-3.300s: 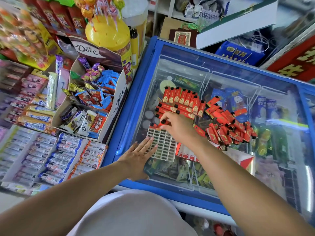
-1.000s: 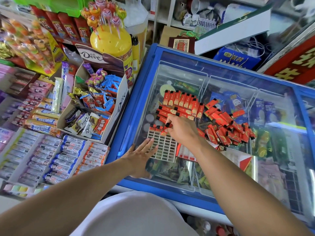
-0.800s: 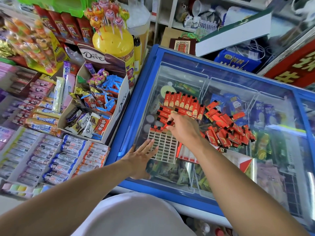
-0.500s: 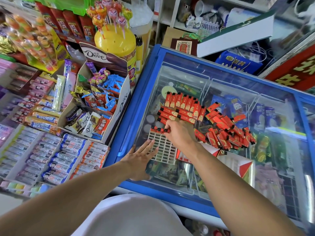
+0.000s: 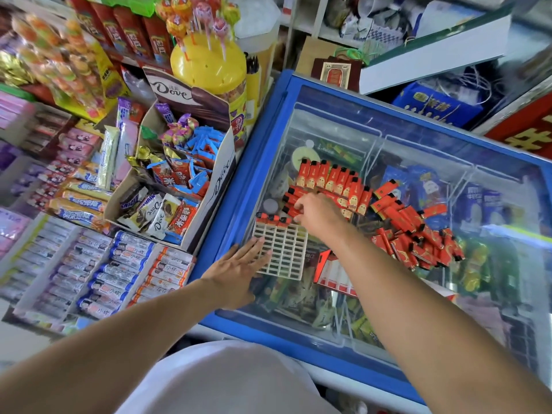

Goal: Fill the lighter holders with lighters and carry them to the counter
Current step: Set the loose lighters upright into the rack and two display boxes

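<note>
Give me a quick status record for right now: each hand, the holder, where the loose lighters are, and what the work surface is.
surface: glass lid of a blue chest freezer
holder: white grid tray lying flat on the glass, only its far row partly filled
left hand: left hand flat, fingers straight, against the tray's near left edge
right hand: right hand pinching a red lighter at the tray's far edge
loose lighters: neat row beyond the tray; jumbled pile to the right
progress: most slots still empty
</note>
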